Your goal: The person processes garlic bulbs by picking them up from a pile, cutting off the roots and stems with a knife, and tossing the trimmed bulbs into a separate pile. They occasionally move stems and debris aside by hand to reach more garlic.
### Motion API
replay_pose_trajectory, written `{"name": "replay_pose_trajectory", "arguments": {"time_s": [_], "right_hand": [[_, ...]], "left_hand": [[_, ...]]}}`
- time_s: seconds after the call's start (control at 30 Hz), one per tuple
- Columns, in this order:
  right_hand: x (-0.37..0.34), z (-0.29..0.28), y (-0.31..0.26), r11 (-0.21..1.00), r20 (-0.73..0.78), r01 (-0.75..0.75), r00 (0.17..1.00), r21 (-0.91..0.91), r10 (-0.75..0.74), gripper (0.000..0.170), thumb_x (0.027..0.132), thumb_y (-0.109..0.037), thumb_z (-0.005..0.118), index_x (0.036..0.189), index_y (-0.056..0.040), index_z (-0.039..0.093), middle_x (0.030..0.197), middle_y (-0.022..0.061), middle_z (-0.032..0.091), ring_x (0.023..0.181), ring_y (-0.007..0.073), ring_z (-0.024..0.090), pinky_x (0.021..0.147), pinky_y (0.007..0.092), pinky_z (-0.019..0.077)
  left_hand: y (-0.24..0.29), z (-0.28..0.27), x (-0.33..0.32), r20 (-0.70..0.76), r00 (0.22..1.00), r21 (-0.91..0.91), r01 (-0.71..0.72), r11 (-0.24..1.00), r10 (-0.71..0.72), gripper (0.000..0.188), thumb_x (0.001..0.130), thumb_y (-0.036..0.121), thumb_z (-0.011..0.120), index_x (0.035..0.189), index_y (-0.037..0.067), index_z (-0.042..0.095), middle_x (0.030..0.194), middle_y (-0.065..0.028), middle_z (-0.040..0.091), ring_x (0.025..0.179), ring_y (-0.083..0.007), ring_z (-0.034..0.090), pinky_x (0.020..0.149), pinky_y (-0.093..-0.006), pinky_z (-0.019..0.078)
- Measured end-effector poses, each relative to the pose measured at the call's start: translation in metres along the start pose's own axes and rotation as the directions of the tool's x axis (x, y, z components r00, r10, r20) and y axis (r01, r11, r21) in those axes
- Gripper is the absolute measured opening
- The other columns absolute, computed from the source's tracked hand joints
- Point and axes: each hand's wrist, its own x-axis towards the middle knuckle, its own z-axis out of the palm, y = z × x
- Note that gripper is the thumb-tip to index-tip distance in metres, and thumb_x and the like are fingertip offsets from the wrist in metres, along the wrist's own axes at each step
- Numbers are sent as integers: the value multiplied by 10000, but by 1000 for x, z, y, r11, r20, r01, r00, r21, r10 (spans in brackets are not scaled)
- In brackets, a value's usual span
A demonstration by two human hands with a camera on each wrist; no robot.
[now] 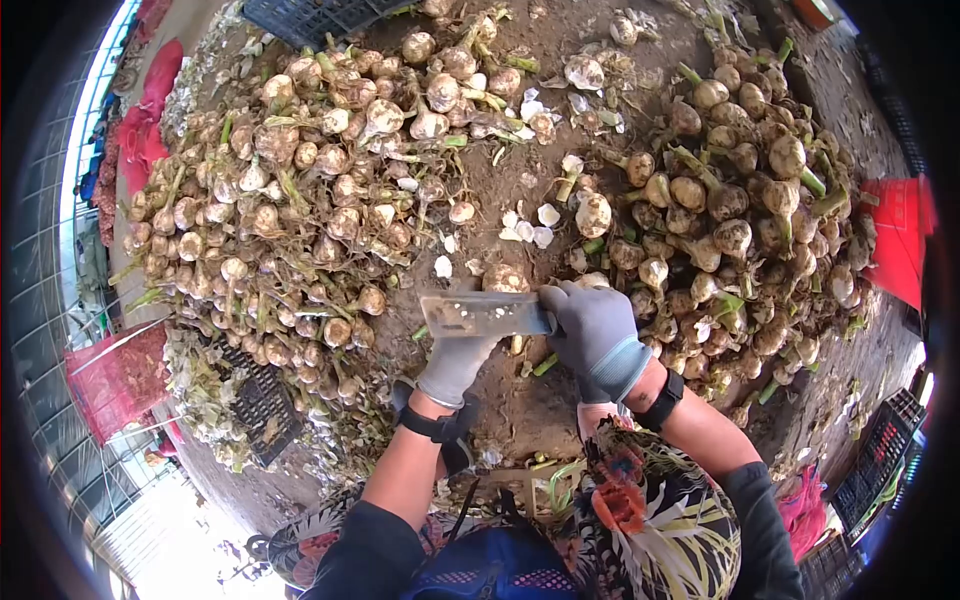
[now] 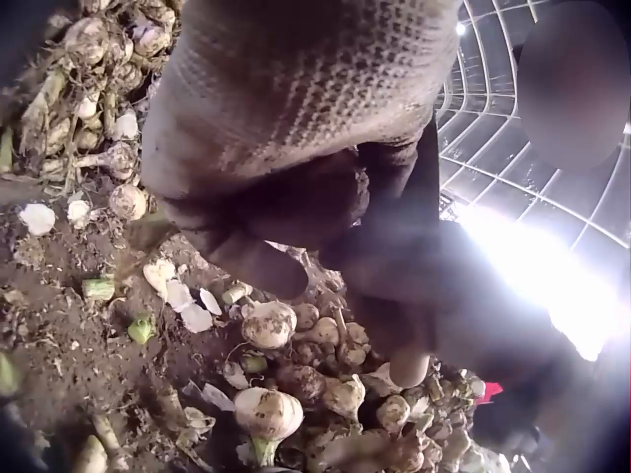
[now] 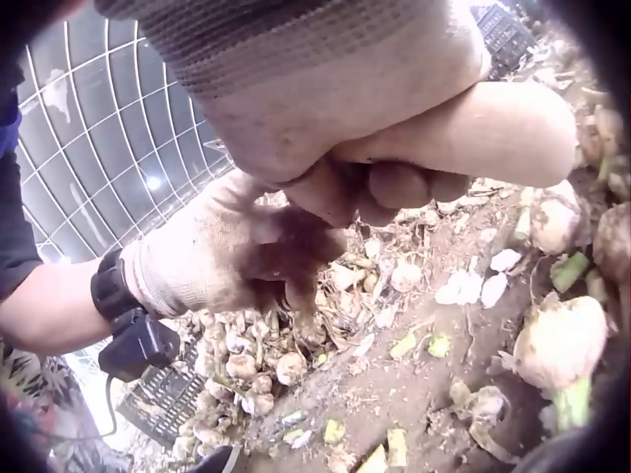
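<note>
My gloved right hand (image 1: 597,335) grips the handle of a cleaver (image 1: 478,314), its broad, soil-smeared blade lying flat across the head view and pointing left. Under the blade, my gloved left hand (image 1: 460,366) curls its fingers round a garlic bulb (image 1: 505,279), whose top shows just past the blade's far edge. The blade hides most of the left fingers in the head view. In the right wrist view the left hand (image 3: 212,246) is close by, with its fingers bent in shadow. The right hand (image 3: 385,128) appears there with its fingers folded over.
A large heap of garlic with roots and stalks (image 1: 290,190) lies to the left, another heap (image 1: 730,210) to the right. Peeled skins (image 1: 525,232) and cut stem pieces litter the soil between. Black crates (image 1: 262,405), a red bucket (image 1: 895,240) and mesh bags (image 1: 118,380) stand around the edges.
</note>
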Motion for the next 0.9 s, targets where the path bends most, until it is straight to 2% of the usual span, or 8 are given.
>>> {"name": "replay_pose_trajectory", "arguments": {"time_s": [0.27,0.33,0.4,0.47,0.53,0.67,0.8,0.9], "right_hand": [[0,24,15,995,-5,-45,999,86,45,150,779,-96,656,926,-104,628,811,115,657,721,354,659,654,439,529],[5,34,49,887,273,-462,851,-12,448,110,825,-108,639,933,-96,658,840,128,694,758,357,681,681,427,550],[-13,37,53,888,256,-460,861,26,439,128,854,-164,653,946,-85,691,864,151,715,791,353,699,696,425,554],[-21,50,59,717,104,-386,908,580,405,206,843,-219,689,993,-79,709,849,159,712,779,355,700,694,437,541],[-11,35,46,735,93,-353,924,578,371,250,827,-250,716,1006,-75,716,853,166,717,775,363,696,695,432,537],[8,3,15,903,235,-295,945,311,228,323,804,-255,718,1091,-106,708,850,169,719,835,357,701,740,429,554],[-4,36,56,891,423,-452,800,-44,426,288,821,-207,675,1087,-103,709,877,196,712,833,372,699,757,437,566],[-36,68,66,828,389,-528,815,192,429,236,823,-188,666,1021,-68,712,862,226,693,775,340,695,704,411,561]], "left_hand": [[29,3,-1,36,998,96,52,994,-56,523,810,107,803,1258,4,553,1196,-67,639,1077,-144,620,951,-314,518],[57,18,-3,53,997,225,46,973,-60,536,807,129,806,1261,-1,554,1191,-75,641,1073,-150,623,953,-320,518],[68,26,-11,236,951,361,-278,890,201,516,817,191,801,1226,-23,572,1217,-96,636,1102,-155,615,967,-327,511],[58,26,0,249,955,341,-241,909,160,521,799,232,808,1207,-6,588,1156,-99,645,1063,-217,640,946,-346,512],[44,22,1,316,917,699,-397,595,242,494,781,211,789,1200,26,604,1099,-132,660,1033,-268,666,883,-360,527],[44,14,-3,549,828,820,-560,114,117,186,706,82,640,883,33,667,979,-127,629,927,-351,622,892,-440,508],[68,22,-6,686,684,695,-717,57,247,62,695,61,637,755,66,652,976,-96,621,902,-320,622,877,-444,508],[96,79,1,659,564,574,-805,152,497,139,714,78,722,834,91,655,1167,-101,608,1002,-301,641,905,-437,531]]}}
